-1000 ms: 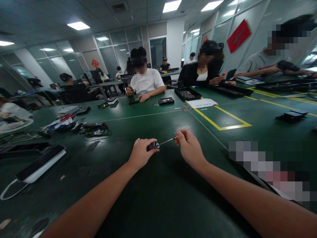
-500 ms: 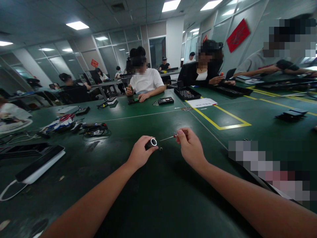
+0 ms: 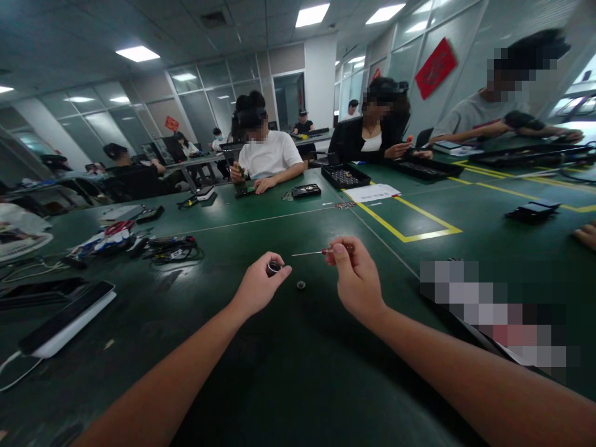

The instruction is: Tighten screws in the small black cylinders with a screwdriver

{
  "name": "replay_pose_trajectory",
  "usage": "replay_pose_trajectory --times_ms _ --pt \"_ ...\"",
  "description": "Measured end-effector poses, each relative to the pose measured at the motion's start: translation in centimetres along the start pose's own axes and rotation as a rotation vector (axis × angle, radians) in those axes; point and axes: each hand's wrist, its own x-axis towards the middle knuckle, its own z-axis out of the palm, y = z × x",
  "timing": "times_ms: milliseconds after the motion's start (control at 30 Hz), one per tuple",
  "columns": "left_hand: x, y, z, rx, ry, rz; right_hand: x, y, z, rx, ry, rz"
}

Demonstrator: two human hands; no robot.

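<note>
My left hand (image 3: 255,287) is closed around a small black cylinder (image 3: 274,267) with a silver rim, its open end turned upward. My right hand (image 3: 354,277) pinches a thin screwdriver (image 3: 311,252) by its red handle, the metal shaft pointing left, clear of the cylinder. A small round black part (image 3: 300,285) lies on the green table (image 3: 288,347) between the two hands.
Cables and tools (image 3: 139,243) lie at the left, with a black and white device (image 3: 65,320) nearer the edge. Yellow tape (image 3: 410,223) marks a rectangle at the right. Several people sit at the far side; a black tray (image 3: 343,176) stands there.
The screwdriver tip has come out of the cylinder and moved up and away. My left hand has turned the cylinder's open end upward. A small round part now lies on the table.
</note>
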Motion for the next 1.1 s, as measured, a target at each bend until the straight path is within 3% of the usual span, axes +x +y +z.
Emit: replay_pose_trajectory --times_ms 167,467,667,800,1000,1100 --pt "0.1 1.1 0.7 0.281 -0.213 0.093 0.0 0.0 0.0 -0.002 0.006 0.004" --pt "1.0 1.6 2.1 0.596 -0.445 0.067 0.1 0.6 0.1 -0.006 -0.070 0.073" --pt "0.3 1.6 1.6 0.564 -0.378 0.048 0.2 0.8 0.2 -0.008 -0.083 0.081" --pt "-0.1 0.9 0.2 0.449 -0.325 -0.014 0.3 0.5 0.1 -0.030 -0.093 0.087" --pt "-1.5 -0.8 -4.1 0.067 -0.318 -0.223 0.2 0.4 0.0 -0.036 -0.116 0.088" --pt "-3.1 -1.7 -7.1 -0.161 -0.146 -0.331 0.2 0.4 0.0 -0.039 -0.127 0.091"
